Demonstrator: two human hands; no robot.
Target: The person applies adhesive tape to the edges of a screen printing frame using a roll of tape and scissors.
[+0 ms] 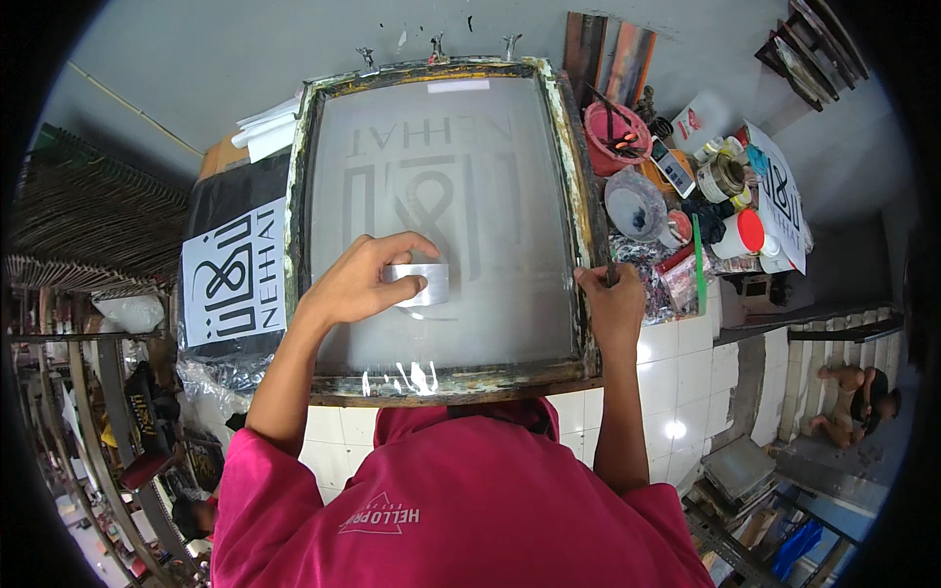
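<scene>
A screen-printing frame with worn, paint-flecked edges lies before me. Its grey mesh carries a faint mirrored design of bold angular shapes and lettering. My left hand is over the middle of the mesh, thumb and fingers closed round a roll of whitish tape. At the frame's right edge, my right hand is closed in a pinch. Something narrow and dark shows between its fingers, too small to name. Glossy streaks shine along the near edge, and a pale strip lies at the far edge.
Metal clamps stand behind the frame. A printed sheet lies on a black wrapped stack at left. Crowded at right are a pink bucket, a phone, a red-lidded tub and a green strip. Another person sits far right.
</scene>
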